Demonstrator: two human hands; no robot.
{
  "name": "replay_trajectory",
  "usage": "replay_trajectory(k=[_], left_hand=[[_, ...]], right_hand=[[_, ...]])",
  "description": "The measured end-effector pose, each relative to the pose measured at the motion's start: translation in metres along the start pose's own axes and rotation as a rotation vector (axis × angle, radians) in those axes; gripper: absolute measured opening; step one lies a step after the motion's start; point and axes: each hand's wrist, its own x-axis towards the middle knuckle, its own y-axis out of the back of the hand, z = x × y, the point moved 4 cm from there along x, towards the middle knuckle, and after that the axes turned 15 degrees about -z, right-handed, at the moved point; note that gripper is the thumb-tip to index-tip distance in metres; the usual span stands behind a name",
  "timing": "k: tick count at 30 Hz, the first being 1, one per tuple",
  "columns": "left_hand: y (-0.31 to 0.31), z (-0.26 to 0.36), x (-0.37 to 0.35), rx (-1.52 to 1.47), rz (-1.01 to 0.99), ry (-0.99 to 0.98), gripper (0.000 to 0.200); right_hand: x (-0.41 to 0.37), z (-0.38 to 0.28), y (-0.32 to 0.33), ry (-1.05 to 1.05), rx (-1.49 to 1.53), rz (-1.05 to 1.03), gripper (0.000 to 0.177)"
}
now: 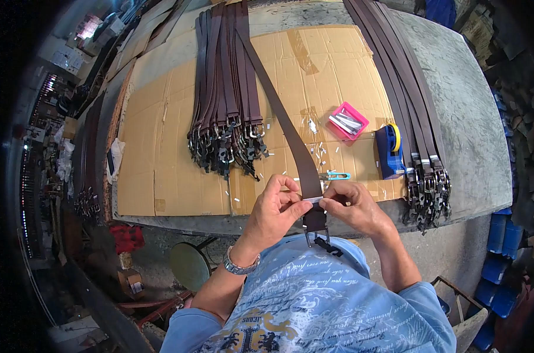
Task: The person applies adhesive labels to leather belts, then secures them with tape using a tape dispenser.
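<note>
A dark brown leather belt [296, 138] runs from the table's far side down to the table's front edge, its metal buckle [308, 238] hanging by my shirt. Across the belt, just above the buckle, lies a small white strip [312, 200]. My left hand [277, 207], with a watch on the wrist, pinches the strip at the belt's left edge. On the right edge, the thumb and fingers of my right hand [354, 206] are closed on the strip's other end. The fingertips partly hide the strip. Small blue-handled snips [336, 176] lie just beyond my right hand.
Cardboard [172, 141] covers the table. A pile of buckled belts [225, 106] lies left, more belts [408, 88] right. A pink tray [348, 122] of white strips stands near a blue tape dispenser [389, 153]. White scraps are scattered about. A stool [189, 266] stands below.
</note>
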Motion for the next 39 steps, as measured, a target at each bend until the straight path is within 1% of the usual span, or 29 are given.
replay_trajectory(k=[1,2,4,5,7,10,12,14,18,20,22,23,26,28,30,32,39], left_hand=[[0.0,0.0,0.0,-0.012,-0.004,0.014,0.034],[0.0,0.0,0.001,-0.024,-0.008,0.028,0.035],[-0.001,0.001,0.0,-0.019,-0.011,0.04,0.035],[-0.001,0.001,0.001,-0.013,-0.016,0.051,0.035],[0.0,-0.001,0.001,-0.028,-0.019,0.04,0.035],[-0.001,-0.002,0.002,-0.021,-0.019,0.035,0.035],[-0.002,-0.003,0.003,-0.001,-0.015,0.042,0.035],[-0.002,-0.006,0.002,-0.014,-0.016,0.095,0.034],[-0.004,-0.006,0.003,-0.037,-0.01,0.095,0.035],[-0.004,-0.003,0.002,0.049,-0.004,0.097,0.035],[-0.005,0.004,0.002,0.102,-0.006,0.097,0.035],[-0.006,0.006,0.002,0.154,-0.006,0.095,0.035],[-0.007,0.004,0.002,0.119,-0.016,0.067,0.035],[-0.007,0.003,0.002,0.157,-0.017,0.046,0.034],[-0.008,0.005,0.002,0.196,-0.017,0.024,0.033],[-0.01,0.008,0.003,0.189,-0.027,0.05,0.033],[-0.011,0.007,0.005,0.209,-0.061,0.065,0.032]], right_hand=[[0.001,0.003,0.0,-0.007,0.063,-0.029,0.017],[0.001,0.009,0.0,-0.007,0.065,-0.03,0.017],[0.005,0.024,-0.002,0.004,0.263,-0.09,0.014],[0.006,0.028,-0.003,0.003,0.265,-0.09,0.014],[0.008,0.031,-0.004,0.072,0.302,-0.079,0.018],[0.011,0.032,-0.007,0.099,0.354,-0.046,0.017],[0.011,0.038,-0.005,0.102,0.334,-0.056,0.017],[0.009,0.039,-0.006,0.103,0.315,-0.065,0.016],[0.004,0.03,-0.01,0.015,0.314,-0.028,0.015],[0.002,0.024,-0.01,-0.017,0.298,-0.02,0.014],[-0.001,0.019,-0.009,-0.048,0.176,-0.007,0.014],[-0.001,0.021,-0.009,-0.049,0.177,-0.007,0.014],[0.0,0.028,-0.013,-0.002,0.259,-0.028,0.015],[0.0,0.033,-0.015,0.005,0.408,-0.021,0.016],[-0.001,0.031,-0.014,0.032,0.396,-0.017,0.016],[-0.002,0.03,-0.014,0.058,0.384,-0.01,0.017],[0.002,0.035,-0.021,0.08,0.481,0.015,0.012]])
